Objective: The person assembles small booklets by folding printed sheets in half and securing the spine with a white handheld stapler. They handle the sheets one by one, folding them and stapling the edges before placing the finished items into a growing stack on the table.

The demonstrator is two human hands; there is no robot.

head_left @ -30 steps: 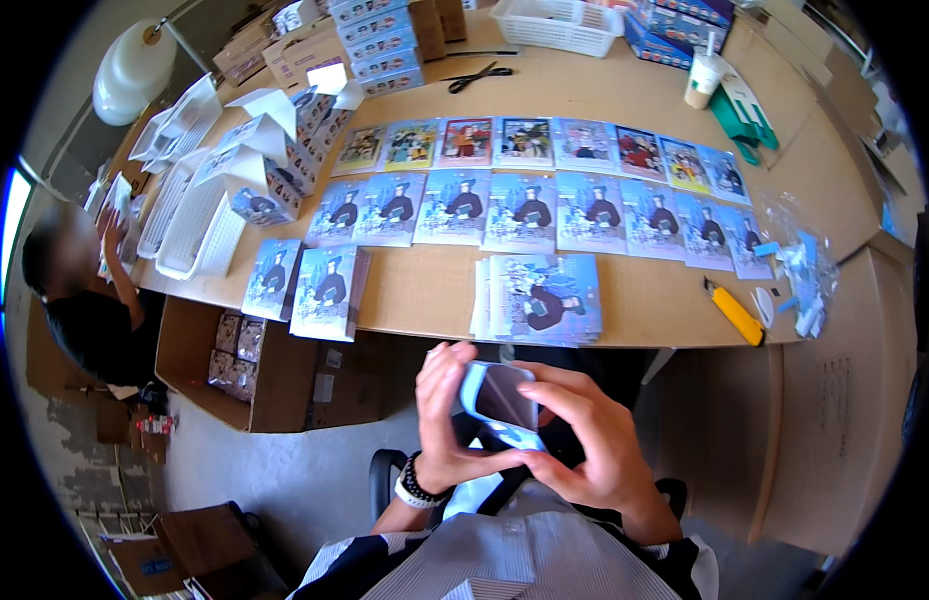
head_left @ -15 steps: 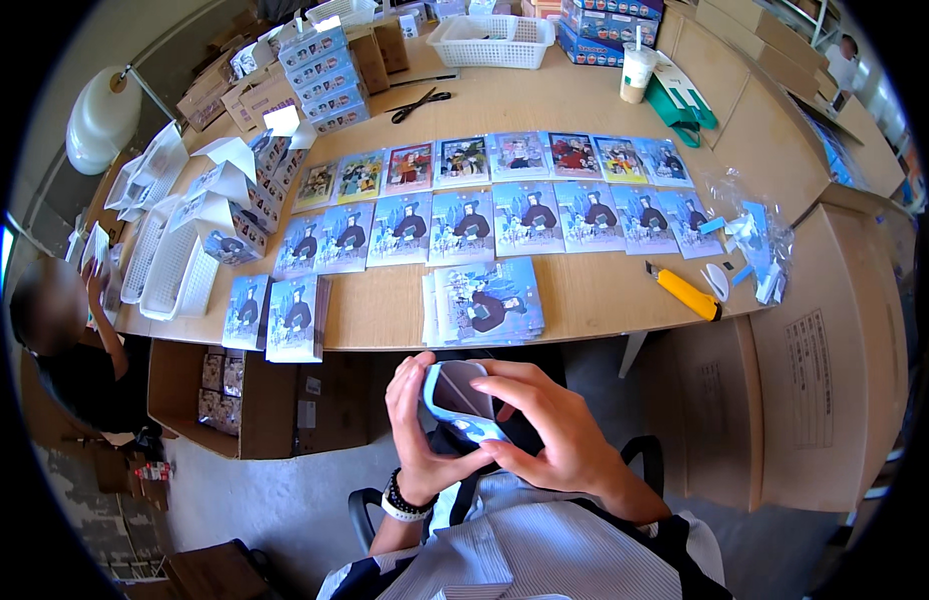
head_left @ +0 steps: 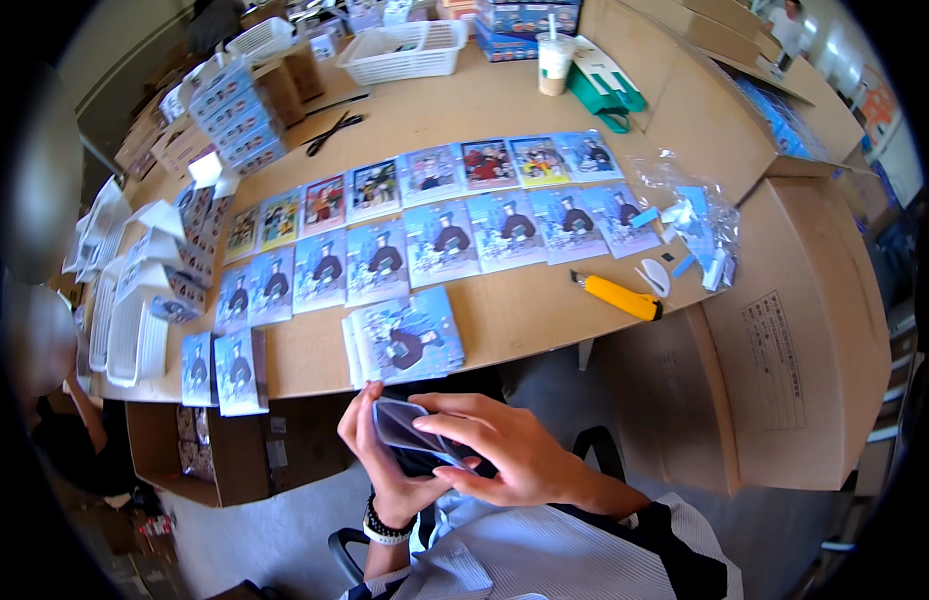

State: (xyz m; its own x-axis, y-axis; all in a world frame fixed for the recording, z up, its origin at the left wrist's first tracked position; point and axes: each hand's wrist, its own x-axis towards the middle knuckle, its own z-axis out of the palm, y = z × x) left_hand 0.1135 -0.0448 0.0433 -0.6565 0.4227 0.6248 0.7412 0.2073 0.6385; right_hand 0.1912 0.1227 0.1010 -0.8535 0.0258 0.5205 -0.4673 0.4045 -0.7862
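Observation:
Over my lap, just off the table's near edge, both hands hold a small open-mouthed printed packet (head_left: 397, 424) with a light-blue outside and a grey inside. My left hand (head_left: 383, 468) grips its left side and lower edge, fingers pointing up. From the right, my right hand (head_left: 510, 450) curls over it, fingertips at the mouth and thumb near the lower corner. Part of the packet is hidden behind the fingers. Just beyond lies a fanned stack of blue picture cards (head_left: 410, 340). Two smaller card piles (head_left: 242, 372) are at the table's left front edge.
Two rows of cards (head_left: 443, 238) span the table (head_left: 505, 350). A yellow box cutter (head_left: 622, 297), clear plastic wrap (head_left: 720, 225), scissors (head_left: 335, 133), a drink cup (head_left: 556, 65) and white baskets (head_left: 405, 52) lie around. Cartons (head_left: 785, 330) stand right; another person (head_left: 80, 430) is at left.
My view has swung to the right, so the table appears shifted left. The packet has tilted and its mouth looks flatter; both hands still hold it.

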